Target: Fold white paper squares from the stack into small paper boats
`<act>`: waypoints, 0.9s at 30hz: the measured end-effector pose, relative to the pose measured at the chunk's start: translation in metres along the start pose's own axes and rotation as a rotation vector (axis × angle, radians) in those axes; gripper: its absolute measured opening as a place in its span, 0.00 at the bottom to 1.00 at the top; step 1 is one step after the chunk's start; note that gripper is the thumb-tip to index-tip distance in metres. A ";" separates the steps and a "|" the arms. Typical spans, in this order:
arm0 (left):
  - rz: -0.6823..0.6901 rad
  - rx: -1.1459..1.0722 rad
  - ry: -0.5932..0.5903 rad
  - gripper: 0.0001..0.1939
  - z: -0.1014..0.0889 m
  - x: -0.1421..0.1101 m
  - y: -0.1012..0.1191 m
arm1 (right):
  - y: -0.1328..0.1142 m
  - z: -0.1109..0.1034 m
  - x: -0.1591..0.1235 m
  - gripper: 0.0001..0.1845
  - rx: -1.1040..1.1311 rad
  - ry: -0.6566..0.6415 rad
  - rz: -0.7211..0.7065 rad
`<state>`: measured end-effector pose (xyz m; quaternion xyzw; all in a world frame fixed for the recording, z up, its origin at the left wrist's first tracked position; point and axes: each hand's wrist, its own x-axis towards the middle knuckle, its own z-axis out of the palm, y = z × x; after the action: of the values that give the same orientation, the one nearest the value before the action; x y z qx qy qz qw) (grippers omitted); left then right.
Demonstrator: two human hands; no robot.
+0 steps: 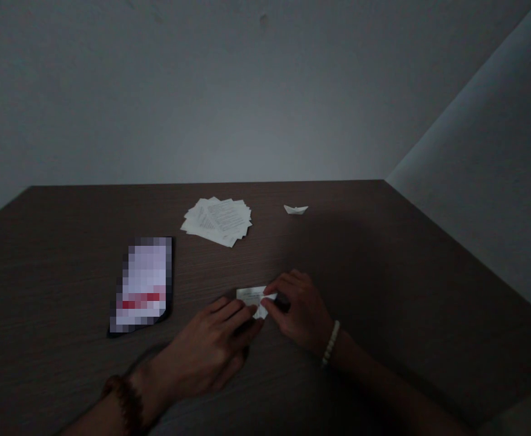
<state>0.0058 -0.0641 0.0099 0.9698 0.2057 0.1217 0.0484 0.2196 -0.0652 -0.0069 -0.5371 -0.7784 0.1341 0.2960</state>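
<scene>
A small folded piece of white paper (255, 297) lies on the dark wooden table (383, 254) in front of me. My left hand (211, 351) lies on the table with its fingers stretched flat, the tips pressing on the paper's lower left part. My right hand (299, 309) has its fingers curled and pinched on the paper's right edge. A dark bead bracelet is on my left wrist and a pale bead bracelet on my right wrist.
A loose pile of several printed sheets (218, 220) lies further back at the centre. A small white paper boat (296, 209) stands to its right. A phone with a lit screen (143, 284) lies to the left. Walls close the table's far and right edges.
</scene>
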 end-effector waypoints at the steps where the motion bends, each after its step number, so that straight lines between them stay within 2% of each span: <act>1: -0.002 -0.001 0.001 0.21 0.000 0.000 0.000 | 0.000 0.000 0.000 0.05 -0.003 0.005 -0.002; 7: 0.015 -0.003 0.010 0.22 0.001 0.001 0.000 | 0.003 -0.002 -0.001 0.07 -0.031 0.040 -0.047; 12: 0.011 -0.019 0.031 0.22 0.002 -0.001 -0.002 | 0.012 -0.011 -0.001 0.02 -0.014 0.042 -0.190; 14: 0.005 -0.035 0.026 0.22 0.000 -0.002 -0.003 | 0.015 -0.015 -0.002 0.03 -0.021 0.025 -0.258; 19: -0.012 -0.098 -0.002 0.23 0.000 -0.002 -0.007 | 0.016 -0.023 -0.004 0.10 -0.051 -0.062 -0.402; 27: -0.022 -0.161 -0.024 0.24 0.001 -0.002 -0.011 | 0.011 -0.027 -0.005 0.14 -0.143 -0.218 -0.474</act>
<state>0.0005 -0.0546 0.0069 0.9618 0.2054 0.1259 0.1301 0.2452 -0.0683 0.0069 -0.3420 -0.9171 0.0625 0.1950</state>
